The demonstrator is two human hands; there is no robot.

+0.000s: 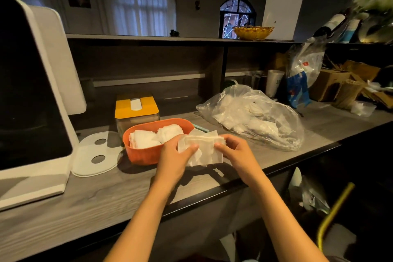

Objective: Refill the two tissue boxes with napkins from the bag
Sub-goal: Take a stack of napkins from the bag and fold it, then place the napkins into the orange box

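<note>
An open orange tissue box (140, 155) stands on the grey counter (89, 193) with white napkins inside. Its white lid (95, 153) with two holes lies flat to its left. Behind it stands a second box with a yellow lid (136, 105), a napkin showing through its slot. A clear plastic bag (253, 112) of napkins lies to the right. My left hand (174, 155) and my right hand (236, 151) hold a stack of white napkins (204, 149) between them, just right of the orange box and above the counter's front edge.
A large white and black machine (32, 91) fills the left side of the counter. Cardboard boxes (340, 83), paper cups (274, 85) and another plastic package (304, 70) crowd the back right. A shelf above carries a yellow basket (253, 32).
</note>
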